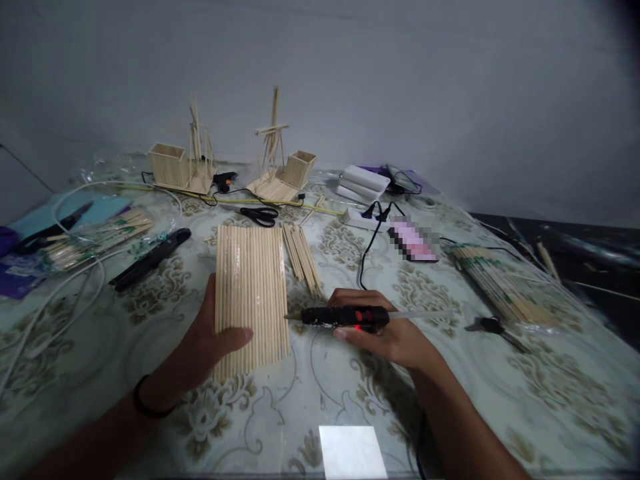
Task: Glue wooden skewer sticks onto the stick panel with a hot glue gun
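My left hand (207, 343) grips the near left corner of a flat panel of glued wooden sticks (251, 287), thumb on top, lifting it slightly off the patterned tablecloth. My right hand (383, 330) is wrapped round a black glue gun (345, 316) with a red light lit. Its nozzle points left and touches the panel's right edge. A clear glue stick juts from the gun's back toward the right.
Loose sticks (303, 257) lie behind the panel. Scissors (260, 215), two stick models (183, 167) (280, 173), a power strip (363, 219), a phone (413, 240), a stick bundle (500, 283), black cutters (150, 259) and cables surround the area.
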Demonstrator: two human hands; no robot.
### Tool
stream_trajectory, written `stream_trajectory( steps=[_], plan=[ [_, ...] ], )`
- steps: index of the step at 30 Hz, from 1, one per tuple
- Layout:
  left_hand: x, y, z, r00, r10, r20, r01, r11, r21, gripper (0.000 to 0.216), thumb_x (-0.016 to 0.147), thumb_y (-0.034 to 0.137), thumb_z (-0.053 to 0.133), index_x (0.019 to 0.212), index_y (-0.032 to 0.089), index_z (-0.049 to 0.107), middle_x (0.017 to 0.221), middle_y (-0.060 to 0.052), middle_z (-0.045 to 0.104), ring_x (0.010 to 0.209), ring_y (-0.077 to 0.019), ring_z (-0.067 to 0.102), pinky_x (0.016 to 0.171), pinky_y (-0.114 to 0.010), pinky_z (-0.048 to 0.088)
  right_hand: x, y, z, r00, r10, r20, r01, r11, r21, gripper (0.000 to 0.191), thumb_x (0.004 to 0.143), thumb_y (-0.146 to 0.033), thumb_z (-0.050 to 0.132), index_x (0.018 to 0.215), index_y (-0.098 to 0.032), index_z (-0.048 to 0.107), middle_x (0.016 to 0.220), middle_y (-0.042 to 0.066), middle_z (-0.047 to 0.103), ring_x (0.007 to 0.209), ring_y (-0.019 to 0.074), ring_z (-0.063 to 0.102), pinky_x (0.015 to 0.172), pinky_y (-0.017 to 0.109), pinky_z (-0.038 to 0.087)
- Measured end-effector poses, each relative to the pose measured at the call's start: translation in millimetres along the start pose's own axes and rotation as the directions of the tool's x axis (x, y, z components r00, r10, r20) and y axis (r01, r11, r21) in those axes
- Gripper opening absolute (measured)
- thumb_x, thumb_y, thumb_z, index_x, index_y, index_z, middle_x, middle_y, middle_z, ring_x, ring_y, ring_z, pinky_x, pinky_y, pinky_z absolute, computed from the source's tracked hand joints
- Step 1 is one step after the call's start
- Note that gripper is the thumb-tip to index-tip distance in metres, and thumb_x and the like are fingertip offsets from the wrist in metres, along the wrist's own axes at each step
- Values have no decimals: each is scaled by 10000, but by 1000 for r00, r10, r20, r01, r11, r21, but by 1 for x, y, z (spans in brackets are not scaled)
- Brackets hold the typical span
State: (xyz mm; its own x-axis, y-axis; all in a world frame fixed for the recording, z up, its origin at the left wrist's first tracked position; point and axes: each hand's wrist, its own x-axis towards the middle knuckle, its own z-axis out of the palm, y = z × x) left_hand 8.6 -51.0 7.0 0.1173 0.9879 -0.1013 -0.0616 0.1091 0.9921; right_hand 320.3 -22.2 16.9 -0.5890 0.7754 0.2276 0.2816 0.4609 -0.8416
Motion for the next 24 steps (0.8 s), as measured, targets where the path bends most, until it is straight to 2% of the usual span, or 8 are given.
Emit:
stream_trajectory(
  steps=[4, 10, 15, 19, 24],
  plan=[
    [0, -5, -1, 1000, 5, 2, -5, 1000, -7, 700, 775, 308, 883, 1398, 323, 566, 1222, -40, 709, 1107, -303, 672, 897, -387, 597, -1, 0, 0, 999, 20, 25, -20, 1000, -6, 345, 1016, -470, 680, 819, -187, 653, 833, 58, 637, 735, 204, 592, 658, 325, 440],
    [0, -7, -3, 999, 6, 34, -7, 1000, 25, 703, 807, 326, 872, 1428, 366, 544, 1171, -15, 715, 1064, -281, 678, 927, -391, 589, -1, 0, 2, 999, 31, -12, -31, 999, -27, 338, 1009, -458, 697, 816, -184, 658, 811, 42, 619, 709, 191, 584, 643, 316, 432],
    [0, -4, -1, 1000, 18, 11, -18, 999, 37, 757, 783, 335, 889, 1451, 338, 533, 1221, -23, 708, 1113, -293, 669, 947, -384, 588, 0, -1, 2, 999, 26, -39, -28, 998, -51, 318, 1004, -450, 706, 831, -185, 675, 812, 46, 635, 702, 194, 593, 635, 319, 439],
    [-1, -1, 0, 999, 36, 30, -37, 998, 53, 701, 789, 342, 876, 1412, 326, 555, 1172, -12, 713, 1081, -291, 667, 936, -383, 590, 1, -3, 2, 998, 16, -63, -20, 998, -61, 311, 1002, -448, 708, 834, -188, 676, 812, 46, 647, 708, 196, 610, 644, 320, 454],
    [-2, -4, -3, 992, -7, 124, -5, 995, 95, 838, 823, 351, 839, 1544, 297, 417, 1384, -51, 655, 1279, -341, 614, 1098, -445, 541, 1, -3, 1, 986, 48, -160, -62, 994, -89, 329, 993, -438, 711, 777, -197, 649, 774, 16, 611, 682, 178, 591, 635, 308, 440]
  ],
)
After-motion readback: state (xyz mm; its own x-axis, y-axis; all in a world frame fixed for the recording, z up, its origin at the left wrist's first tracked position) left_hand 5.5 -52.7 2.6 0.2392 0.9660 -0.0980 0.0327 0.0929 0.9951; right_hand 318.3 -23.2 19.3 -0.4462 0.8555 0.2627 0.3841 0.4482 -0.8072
